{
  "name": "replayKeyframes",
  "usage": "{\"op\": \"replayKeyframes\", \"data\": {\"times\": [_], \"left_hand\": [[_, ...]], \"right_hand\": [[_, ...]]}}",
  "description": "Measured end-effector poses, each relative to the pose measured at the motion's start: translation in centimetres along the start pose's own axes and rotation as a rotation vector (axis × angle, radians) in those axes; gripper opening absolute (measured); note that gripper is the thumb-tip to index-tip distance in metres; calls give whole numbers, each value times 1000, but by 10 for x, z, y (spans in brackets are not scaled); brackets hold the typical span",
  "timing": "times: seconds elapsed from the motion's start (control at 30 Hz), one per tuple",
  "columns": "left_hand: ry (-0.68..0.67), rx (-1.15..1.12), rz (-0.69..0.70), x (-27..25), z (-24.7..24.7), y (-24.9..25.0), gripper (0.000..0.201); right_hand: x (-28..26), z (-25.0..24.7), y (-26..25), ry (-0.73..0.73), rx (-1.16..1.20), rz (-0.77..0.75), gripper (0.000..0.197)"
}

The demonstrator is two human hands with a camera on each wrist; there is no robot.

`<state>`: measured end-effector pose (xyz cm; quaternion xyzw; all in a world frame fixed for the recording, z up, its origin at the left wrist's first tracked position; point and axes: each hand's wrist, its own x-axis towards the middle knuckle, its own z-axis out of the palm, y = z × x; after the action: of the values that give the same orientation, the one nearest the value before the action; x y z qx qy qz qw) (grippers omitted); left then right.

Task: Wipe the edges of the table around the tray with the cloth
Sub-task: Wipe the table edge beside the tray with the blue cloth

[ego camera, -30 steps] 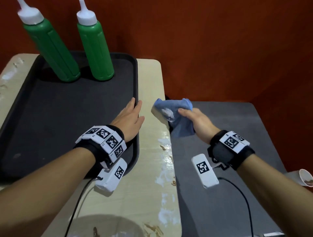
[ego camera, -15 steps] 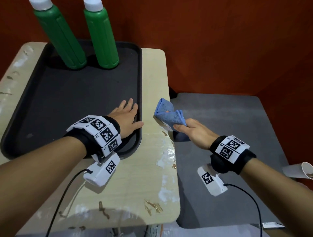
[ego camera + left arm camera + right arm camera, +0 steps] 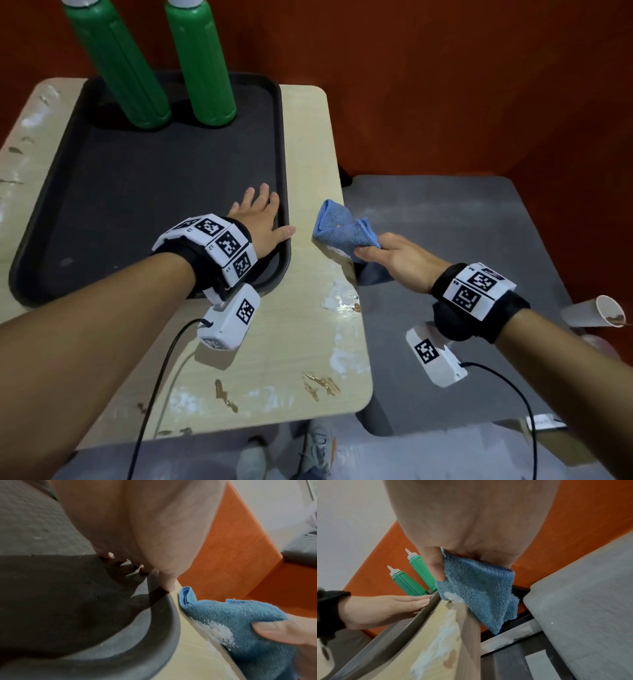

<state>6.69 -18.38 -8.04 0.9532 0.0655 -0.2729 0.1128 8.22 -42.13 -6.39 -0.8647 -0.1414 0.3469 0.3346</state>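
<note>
A black tray [image 3: 102,212] [image 3: 154,631] [image 3: 412,618] lies on the beige table [image 3: 281,342]. My left hand [image 3: 262,222] [image 3: 385,608] lies flat with straight fingers in the tray's near right corner, thumb over the rim. My right hand [image 3: 394,258] grips a folded blue cloth [image 3: 342,229] [image 3: 231,622] [image 3: 479,592] against the table's right edge, part draped over the side. White smear clings to the cloth and streaks the table edge [image 3: 443,628].
Two green squeeze bottles [image 3: 205,68] [image 3: 412,580] stand at the tray's far end. White and brown smears [image 3: 318,380] dot the table's right and near edges. A lower grey surface [image 3: 479,240] sits to the right, with a tipped paper cup [image 3: 596,311]. Orange wall behind.
My right hand has drawn the cloth toward me along the table's right edge. The left hand stays flat on the tray; the head view has tilted down.
</note>
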Motion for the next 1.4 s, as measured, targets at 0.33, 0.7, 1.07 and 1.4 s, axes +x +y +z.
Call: {"op": "replayKeyframes", "data": {"times": [0.33, 0.7, 1.07, 1.4], "left_hand": [[-67, 12, 33, -28, -7, 11, 81], [-88, 23, 36, -28, 5, 7, 84], [-106, -2, 36, -29, 6, 6, 83], [-109, -8, 21, -28, 6, 8, 84]], "right_hand": [[-33, 20, 1, 37, 30, 25, 24], [3, -16, -3, 311, 486, 11, 17], [27, -14, -9, 104, 24, -88, 31], [-13, 21, 28, 83, -131, -261, 33]]}}
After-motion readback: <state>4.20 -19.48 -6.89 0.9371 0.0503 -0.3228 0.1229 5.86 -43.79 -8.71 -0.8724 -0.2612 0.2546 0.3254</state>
